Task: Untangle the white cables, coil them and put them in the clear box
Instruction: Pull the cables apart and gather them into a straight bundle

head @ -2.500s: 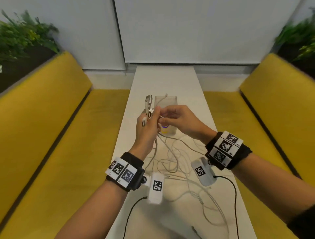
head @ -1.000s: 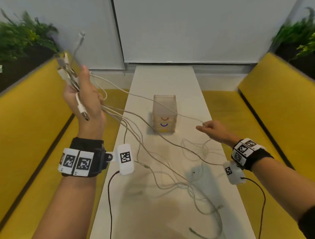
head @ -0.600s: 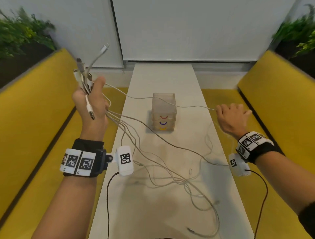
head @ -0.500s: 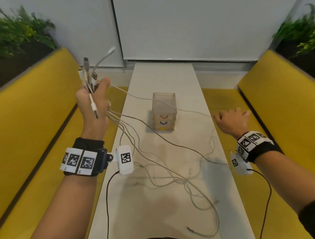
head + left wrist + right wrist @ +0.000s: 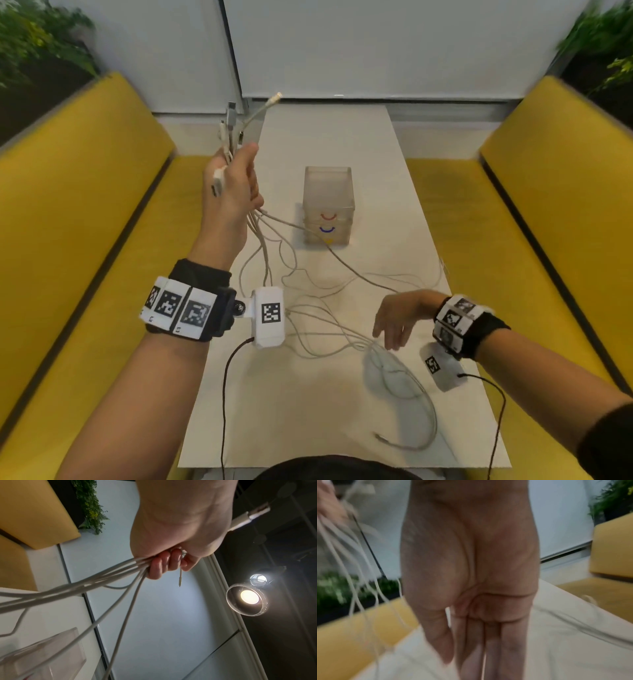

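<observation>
Gripping a bunch of white cables near their plug ends, the left hand was raised above the left edge of the bench, its fingers curled tight round the strands so the connectors stood up past the knuckles. Held that high, I judged, the bundle could hang and show where each lead crossed another. From the fist the cables fell away toward the bench, some passing just in front of the clear box, then spreading into loose overlapping loops across the middle and right of the surface, with 1 long loop and a free plug lying near the front edge.

The right hand hovered low over that tangle, palm down, fingers straight and close together, grasping nothing. 1 thin strand seemed to run beside the fingertips in the wrist view, but blur hid whether it touched them. It looked poised to pick out 1 cable from the knot.

The box stood upright toward the far half of the bench, open at the top, with nothing coiled inside that I could see. No cable was coiled yet, so the work seemed to be in the untangling stage. The risk I saw was a pulled strand dragging against the light box.

Yellow seats flanked the bench on both sides.
</observation>
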Available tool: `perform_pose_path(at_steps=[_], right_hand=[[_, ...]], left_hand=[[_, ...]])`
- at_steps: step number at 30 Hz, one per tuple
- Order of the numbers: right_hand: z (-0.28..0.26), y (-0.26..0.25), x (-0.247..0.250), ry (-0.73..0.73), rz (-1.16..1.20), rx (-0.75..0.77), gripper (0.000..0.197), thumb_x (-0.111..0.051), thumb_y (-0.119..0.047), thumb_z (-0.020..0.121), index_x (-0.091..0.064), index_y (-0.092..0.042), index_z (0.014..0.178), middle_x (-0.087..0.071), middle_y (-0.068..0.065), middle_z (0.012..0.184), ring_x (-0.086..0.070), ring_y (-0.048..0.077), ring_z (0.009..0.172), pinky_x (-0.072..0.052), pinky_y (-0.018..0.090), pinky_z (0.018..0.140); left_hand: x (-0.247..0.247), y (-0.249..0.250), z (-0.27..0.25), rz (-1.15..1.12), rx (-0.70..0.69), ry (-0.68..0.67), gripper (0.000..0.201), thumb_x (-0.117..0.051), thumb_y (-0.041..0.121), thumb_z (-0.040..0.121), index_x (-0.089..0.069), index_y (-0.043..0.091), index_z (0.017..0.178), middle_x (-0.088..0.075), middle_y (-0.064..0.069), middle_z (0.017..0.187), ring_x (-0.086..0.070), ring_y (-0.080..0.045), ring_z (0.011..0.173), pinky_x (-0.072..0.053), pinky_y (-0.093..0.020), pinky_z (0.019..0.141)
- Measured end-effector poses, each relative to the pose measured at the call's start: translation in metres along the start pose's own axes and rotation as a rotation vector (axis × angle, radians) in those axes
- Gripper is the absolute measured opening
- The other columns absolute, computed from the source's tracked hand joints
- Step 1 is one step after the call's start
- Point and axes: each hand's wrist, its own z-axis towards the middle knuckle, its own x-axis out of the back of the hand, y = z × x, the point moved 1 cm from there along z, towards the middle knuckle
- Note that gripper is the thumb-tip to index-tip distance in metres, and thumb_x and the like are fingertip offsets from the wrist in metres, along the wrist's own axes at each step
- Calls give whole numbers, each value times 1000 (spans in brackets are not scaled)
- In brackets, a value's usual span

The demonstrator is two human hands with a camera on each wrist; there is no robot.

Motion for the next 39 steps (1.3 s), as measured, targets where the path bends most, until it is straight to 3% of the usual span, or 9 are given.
perform_pose_path(at_steps=[6,9,13,21,24,26,29,34,39], right_hand=[[53,50,-12,567,-211,-113,26,-54,-29,96,-64,-6,89,-73,15,93,-72,30,89,-57,32,70],[71,60,-20,662,-288,-167,53,-55,-54,92,-61,-2,102,-68,19,106,-67,31,100,-48,30,69],[91,61,-31,682,-218,-190,58,-60,-50,89,-55,-1,121,-60,17,120,-61,31,110,-51,35,84],[69,99,0,792,70,-270,28,-59,-29,87,-66,-4,98,-63,13,98,-63,34,106,-49,34,82],[56,112,0,793,165,-304,26,-50,-23,96,-62,-10,114,-64,14,111,-63,32,110,-51,35,85],[54,120,-1,827,359,-284,32,-49,-25,98,-64,-2,115,-70,15,109,-68,27,92,-54,32,76],[55,131,-1,867,469,-238,40,-57,-27,96,-69,4,74,-74,17,75,-60,26,52,-57,35,58],[52,116,-5,861,766,-72,40,-59,-31,97,-59,5,79,-67,19,66,-63,26,44,-56,32,44],[38,87,-12,831,485,211,32,-59,-21,94,-50,-11,65,-50,9,55,-47,20,44,-40,29,47]], left_hand=[[2,1,-4,-70,-4,-24,38,-54,18,98,-37,22,64,-27,6,50,-21,-13,49,-19,-30,48],[3,0,-5,-99,-15,-22,38,-56,18,96,-37,21,63,-26,5,50,-21,-13,49,-21,-28,46],[8,3,-7,-98,-53,-19,39,-55,17,95,-36,21,61,-26,6,49,-20,-13,48,-20,-28,46],[42,46,10,-60,-230,104,40,-54,19,91,-34,28,57,-23,7,49,-16,-14,46,-17,-27,43],[63,55,25,-47,-286,144,37,-51,21,93,-34,28,61,-21,7,52,-15,-13,46,-18,-26,44],[80,57,33,-27,-356,122,27,-47,22,98,-45,30,72,-25,7,56,-20,-11,47,-22,-22,45],[89,57,36,-22,-400,71,23,-43,24,102,-53,30,82,-29,8,57,-24,-8,48,-25,-19,47],[52,54,26,-24,-285,94,34,-53,22,92,-33,26,64,-21,6,53,-15,-13,46,-18,-26,45],[24,40,13,14,-252,57,24,-55,21,91,-38,21,74,-30,10,52,-23,-8,48,-24,-22,45]])
